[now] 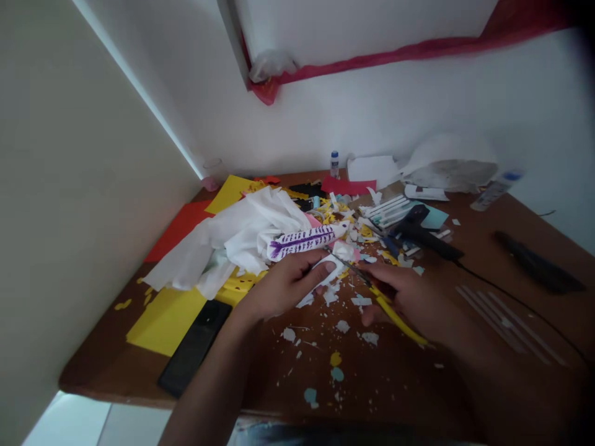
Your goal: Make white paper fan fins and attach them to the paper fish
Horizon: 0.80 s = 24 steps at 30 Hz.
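Two hands met over a white paper piece [325, 272] on the bench [409, 371].
Left hand [283, 286] pinched it; right hand [409, 297] gripped yellow-handled scissors [381, 300], blades angled up-left toward it.

A brown wooden desk [465, 371] stands against white walls [372, 124], under soft daylight.

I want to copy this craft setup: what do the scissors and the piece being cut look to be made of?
Scissors: grey, likely metal blades with glossy yellow handles, probably plastic. White piece in the left hand: thin and matte, apparently paper, like the scraps nearby.
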### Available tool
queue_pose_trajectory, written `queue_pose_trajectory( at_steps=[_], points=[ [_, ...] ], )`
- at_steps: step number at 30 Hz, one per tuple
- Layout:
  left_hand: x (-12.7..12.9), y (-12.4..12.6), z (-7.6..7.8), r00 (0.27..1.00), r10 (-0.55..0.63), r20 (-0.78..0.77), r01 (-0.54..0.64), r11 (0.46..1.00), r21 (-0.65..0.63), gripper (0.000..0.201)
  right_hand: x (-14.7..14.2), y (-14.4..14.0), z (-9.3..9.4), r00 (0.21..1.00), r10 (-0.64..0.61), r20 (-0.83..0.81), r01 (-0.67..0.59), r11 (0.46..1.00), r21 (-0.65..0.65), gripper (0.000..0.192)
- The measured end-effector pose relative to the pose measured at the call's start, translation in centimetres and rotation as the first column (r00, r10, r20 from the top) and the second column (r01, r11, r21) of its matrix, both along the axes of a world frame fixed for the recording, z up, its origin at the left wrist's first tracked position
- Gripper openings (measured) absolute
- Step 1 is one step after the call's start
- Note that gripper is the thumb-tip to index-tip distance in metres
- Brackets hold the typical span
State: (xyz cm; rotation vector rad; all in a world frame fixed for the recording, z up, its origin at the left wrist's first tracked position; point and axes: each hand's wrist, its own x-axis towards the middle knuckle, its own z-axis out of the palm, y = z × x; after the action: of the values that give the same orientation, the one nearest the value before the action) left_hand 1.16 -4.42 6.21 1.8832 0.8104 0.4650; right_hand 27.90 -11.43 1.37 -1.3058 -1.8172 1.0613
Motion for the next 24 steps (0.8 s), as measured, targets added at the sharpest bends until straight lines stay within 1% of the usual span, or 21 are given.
queue_pose_trajectory(
  at_steps=[3,5,7,10,12,14,20,24],
  points=[
    [-0.3,0.3,0.1,0.999,-0.038,-0.021,0.037,0.999,-0.009,0.040,0.5,0.0,0.2,1.000,0.002,0.014,-0.001,1.000,-0.028,0.035],
    [-0.5,0.5,0.1,0.997,-0.062,-0.039,0.062,0.998,-0.014,0.040,0.9,0.1,0.2,0.999,-0.001,0.035,0.003,0.999,-0.037,0.035],
    [-0.5,0.7,0.2,0.995,-0.089,-0.050,0.088,0.996,-0.024,0.040,1.4,0.3,0.1,0.998,0.006,0.058,-0.004,0.999,-0.036,0.044],
    [-0.6,0.9,0.3,0.989,-0.130,-0.062,0.127,0.990,-0.057,0.038,2.1,0.5,-0.3,0.996,0.047,0.078,-0.045,0.999,-0.024,0.065],
    [-0.5,1.0,0.3,0.986,-0.142,-0.082,0.135,0.987,-0.093,0.038,2.5,0.5,-0.5,0.993,0.062,0.097,-0.063,0.998,0.005,0.077],
    [-0.4,1.1,0.1,0.983,-0.146,-0.107,0.133,0.984,-0.116,0.038,2.7,0.4,-0.7,0.989,0.070,0.133,-0.076,0.996,0.042,0.085],
    [0.1,0.9,-0.7,0.981,-0.129,-0.142,0.111,0.986,-0.128,0.038,2.8,0.2,-0.8,0.964,0.090,0.249,-0.107,0.993,0.056,0.096],
    [0.2,0.9,-1.0,0.983,-0.118,-0.140,0.097,0.985,-0.146,0.040,2.6,0.5,-0.8,0.960,0.093,0.265,-0.119,0.989,0.087,0.092]
  ],
)
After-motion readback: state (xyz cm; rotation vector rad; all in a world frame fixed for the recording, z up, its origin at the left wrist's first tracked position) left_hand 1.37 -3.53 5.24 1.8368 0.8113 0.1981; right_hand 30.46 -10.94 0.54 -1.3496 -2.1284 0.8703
